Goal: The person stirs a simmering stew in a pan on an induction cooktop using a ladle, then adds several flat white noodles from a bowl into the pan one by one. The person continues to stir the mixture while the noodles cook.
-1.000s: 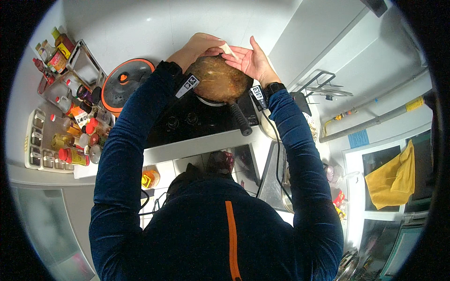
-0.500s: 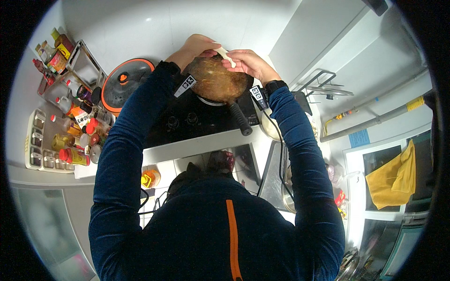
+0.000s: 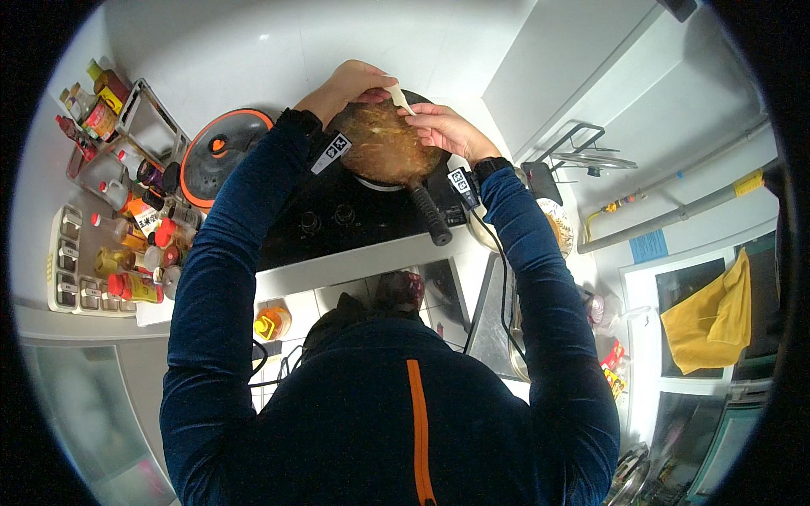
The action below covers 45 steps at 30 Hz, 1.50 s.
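A frying pan sits on the black cooktop, its dark handle toward me. Brown, saucy food fills it. Over the pan's far side, a pale, floppy strip that looks like dough is stretched between my hands. My left hand pinches its upper end. At the lower end, my right hand holds it between thumb and fingers. The lower part of the pan's left rim is partly covered by a marked white tag at my left wrist.
An orange-rimmed lid leans left of the cooktop. Beyond it stand several bottles and jars and a wire rack. To the right are a pale bowl, partly behind my sleeve, and a metal lid rack. A cable runs along my right arm.
My right hand has shifted slightly left and down, and the strip now hangs more steeply. The left hand keeps nearly the same place. The whole view has moved a little.
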Tool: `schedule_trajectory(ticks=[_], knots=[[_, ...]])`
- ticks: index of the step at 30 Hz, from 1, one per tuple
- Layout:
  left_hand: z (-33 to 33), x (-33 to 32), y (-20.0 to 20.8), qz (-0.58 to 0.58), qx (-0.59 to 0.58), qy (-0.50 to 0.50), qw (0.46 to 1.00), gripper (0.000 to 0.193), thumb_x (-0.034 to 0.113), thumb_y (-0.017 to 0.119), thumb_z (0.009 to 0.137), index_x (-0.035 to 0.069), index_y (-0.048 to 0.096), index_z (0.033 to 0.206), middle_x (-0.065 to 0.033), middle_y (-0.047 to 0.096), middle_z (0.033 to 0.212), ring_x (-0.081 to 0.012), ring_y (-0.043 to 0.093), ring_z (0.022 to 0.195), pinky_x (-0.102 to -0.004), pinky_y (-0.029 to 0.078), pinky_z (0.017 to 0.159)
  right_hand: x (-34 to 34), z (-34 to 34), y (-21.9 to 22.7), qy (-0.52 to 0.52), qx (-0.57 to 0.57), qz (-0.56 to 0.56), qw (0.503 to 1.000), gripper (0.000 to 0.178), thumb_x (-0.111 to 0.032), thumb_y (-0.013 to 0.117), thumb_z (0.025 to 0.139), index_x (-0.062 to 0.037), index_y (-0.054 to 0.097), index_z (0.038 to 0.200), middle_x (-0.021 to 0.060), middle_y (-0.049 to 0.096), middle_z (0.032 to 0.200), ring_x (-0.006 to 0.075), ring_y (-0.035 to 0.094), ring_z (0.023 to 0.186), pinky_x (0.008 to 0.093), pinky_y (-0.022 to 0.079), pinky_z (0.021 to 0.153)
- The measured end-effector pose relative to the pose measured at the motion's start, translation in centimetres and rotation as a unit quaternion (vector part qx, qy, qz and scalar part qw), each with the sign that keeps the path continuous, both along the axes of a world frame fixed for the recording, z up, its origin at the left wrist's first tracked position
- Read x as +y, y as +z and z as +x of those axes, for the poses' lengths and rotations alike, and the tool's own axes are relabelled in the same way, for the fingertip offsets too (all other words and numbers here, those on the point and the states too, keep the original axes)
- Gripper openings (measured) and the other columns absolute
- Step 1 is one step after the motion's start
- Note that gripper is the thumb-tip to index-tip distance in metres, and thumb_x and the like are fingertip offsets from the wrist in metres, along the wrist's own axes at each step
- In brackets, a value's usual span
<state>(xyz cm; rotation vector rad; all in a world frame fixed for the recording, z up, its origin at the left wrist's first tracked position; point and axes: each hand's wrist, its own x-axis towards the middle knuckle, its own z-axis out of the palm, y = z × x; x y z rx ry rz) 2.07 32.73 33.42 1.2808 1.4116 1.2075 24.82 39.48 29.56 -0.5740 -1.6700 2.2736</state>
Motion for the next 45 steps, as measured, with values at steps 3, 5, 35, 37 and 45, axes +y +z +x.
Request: schedule_trajectory(ticks=[3,5,35,37,45], knots=[[0.0,0.2,0.1,-0.003,0.004,-0.015,1.000,0.029,0.027,0.073,0.086,-0.001,0.070,0.092,-0.0037,0.065,0.084,-0.0093,0.061,0.075,-0.0214,0.050,0.068,-0.3,0.2,-0.4,-0.017,-0.002,0.019,1.000,0.025,-0.017,0.061,0.096,-0.0014,0.064,0.115,-0.0059,0.060,0.084,0.0013,0.052,0.065,0.0143,0.046,0.056],[-0.1,0.3,0.1,-0.002,0.005,-0.021,1.000,0.029,0.027,0.072,0.087,-0.001,0.071,0.092,-0.0032,0.065,0.084,-0.0089,0.060,0.075,-0.0211,0.050,0.068,0.0,0.3,-0.6,-0.019,-0.002,0.012,1.000,0.027,-0.018,0.061,0.096,-0.0013,0.064,0.116,-0.0058,0.060,0.084,0.0008,0.052,0.066,0.0142,0.046,0.057],[-2.3,0.7,-15.0,-0.051,0.308,-0.036,0.949,0.032,0.034,0.074,0.080,0.002,0.077,0.081,-0.0124,0.066,0.063,-0.0243,0.063,0.058,-0.0406,0.049,0.058,5.3,0.9,-8.7,-0.084,-0.317,0.361,0.873,0.025,-0.021,0.070,0.088,0.0029,0.072,0.080,0.0101,0.068,0.069,0.0164,0.065,0.059,0.0289,0.049,0.051],[-2.3,0.7,-15.9,-0.053,0.422,-0.031,0.905,0.030,0.032,0.075,0.076,0.002,0.076,0.080,-0.0144,0.067,0.068,-0.0289,0.063,0.063,-0.0433,0.050,0.060,5.6,0.7,-10.1,-0.040,-0.342,0.520,0.782,0.029,-0.023,0.067,0.089,0.0034,0.072,0.079,0.0143,0.069,0.071,0.0223,0.066,0.061,0.0344,0.052,0.058],[-4.9,-0.6,-13.7,-0.110,0.425,-0.057,0.897,0.029,0.028,0.076,0.070,0.003,0.075,0.086,-0.0176,0.071,0.090,-0.0337,0.066,0.079,-0.0430,0.053,0.071,8.9,4.9,-10.5,-0.142,-0.368,0.580,0.713,0.042,-0.036,0.064,0.085,0.0058,0.071,0.082,0.0201,0.066,0.071,0.0333,0.064,0.062,0.0399,0.051,0.063]])
